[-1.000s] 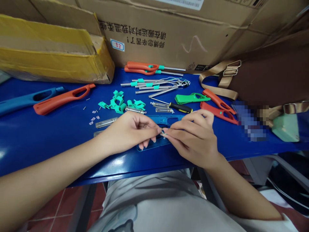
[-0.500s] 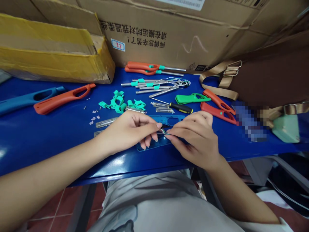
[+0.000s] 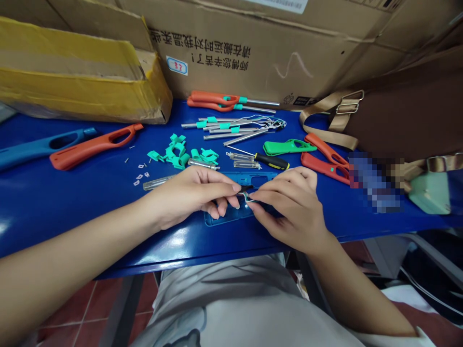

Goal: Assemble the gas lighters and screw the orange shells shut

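Observation:
Over the front half of the table, my left hand (image 3: 197, 195) is closed in a pinch on thin white and green wires (image 3: 244, 196). A small black part (image 3: 246, 188) shows by its fingertips; how it joins the wires is unclear. From the other side, my right hand (image 3: 291, 207) pinches the same wires between thumb and forefinger. Below and behind the hands lie blue lighter casing halves (image 3: 221, 220), partly covered by my fingers. A clear gas tank (image 3: 156, 183) rests beside my left wrist.
Beyond my hands lie metal lighter tubes (image 3: 224, 130) with wires, green plastic clips (image 3: 176, 150), a screwdriver (image 3: 273, 161) and red casings (image 3: 325, 166). Assembled orange lighters (image 3: 213, 99) lie at the back. A taped box (image 3: 83, 91) stands left, a brown bag (image 3: 408, 106) right.
My hands stay almost in place, with a slight shift of the fingers. The black part by my left fingertips shows more clearly, and the wires between the hands have changed their bend.

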Demonstrator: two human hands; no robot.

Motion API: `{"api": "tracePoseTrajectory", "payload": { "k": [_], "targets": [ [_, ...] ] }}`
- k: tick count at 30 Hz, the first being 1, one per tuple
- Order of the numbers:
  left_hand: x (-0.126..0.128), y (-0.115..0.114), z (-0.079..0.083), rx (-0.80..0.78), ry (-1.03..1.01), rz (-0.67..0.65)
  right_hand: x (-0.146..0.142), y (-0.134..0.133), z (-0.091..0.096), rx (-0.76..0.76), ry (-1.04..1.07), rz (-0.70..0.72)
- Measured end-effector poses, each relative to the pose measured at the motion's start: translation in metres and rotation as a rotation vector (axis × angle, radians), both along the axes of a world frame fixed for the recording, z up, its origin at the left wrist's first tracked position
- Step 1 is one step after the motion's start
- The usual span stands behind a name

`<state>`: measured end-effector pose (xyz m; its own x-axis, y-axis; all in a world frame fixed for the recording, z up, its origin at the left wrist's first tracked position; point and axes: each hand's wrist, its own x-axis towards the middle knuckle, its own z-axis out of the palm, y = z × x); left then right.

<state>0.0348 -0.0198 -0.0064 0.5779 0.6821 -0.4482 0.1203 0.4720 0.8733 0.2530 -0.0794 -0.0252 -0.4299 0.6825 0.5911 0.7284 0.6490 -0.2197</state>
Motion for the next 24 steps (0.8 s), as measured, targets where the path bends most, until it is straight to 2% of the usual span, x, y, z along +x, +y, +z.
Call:
{"api": "tracePoseTrajectory", "payload": {
  "k": [8,15,24],
  "targets": [
    [0.0024,-0.0057,0.0048,0.188,-0.018,0.016,-0.0035,0.0017,-0.0054,-0.02,0.004,-0.059],
    [0.0017,-0.0059,-0.0003,0.307,0.032,0.029,-0.0038,0.0006,-0.0058,-0.034,0.013,-0.039],
    [-0.0017,-0.0069,-0.0046,0.592,0.086,-0.043,-0.0035,-0.0013,-0.0057,-0.057,0.053,-0.002]
  ]
}}
